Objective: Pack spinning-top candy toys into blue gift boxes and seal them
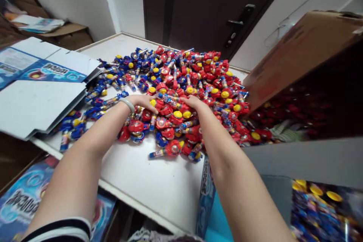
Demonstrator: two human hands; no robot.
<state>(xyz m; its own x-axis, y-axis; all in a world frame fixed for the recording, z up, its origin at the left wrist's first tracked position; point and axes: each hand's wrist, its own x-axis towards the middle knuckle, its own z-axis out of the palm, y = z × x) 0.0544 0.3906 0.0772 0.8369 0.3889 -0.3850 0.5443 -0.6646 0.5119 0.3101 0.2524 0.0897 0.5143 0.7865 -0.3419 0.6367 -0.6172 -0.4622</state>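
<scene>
A large heap of red toys [172, 147] with yellow discs and clear tubes covers much of the white table [153, 181]. Blue toys [99, 90] of the same kind lie along its left side. My left hand [145, 102], with a pale bracelet at the wrist, rests at the heap's middle, its thumb and fingers apart. To its right my right hand [191, 101] reaches into the red toys; its fingertips are partly hidden among them. Both hands touch the heap, with several toys between them.
Flattened printed boxes [53, 72] are stacked at the left table edge. A big cardboard box [286, 53] with red toys stands on the right. Below right is a container of blue toys [320, 211]. A dark door [198, 7] is behind the table.
</scene>
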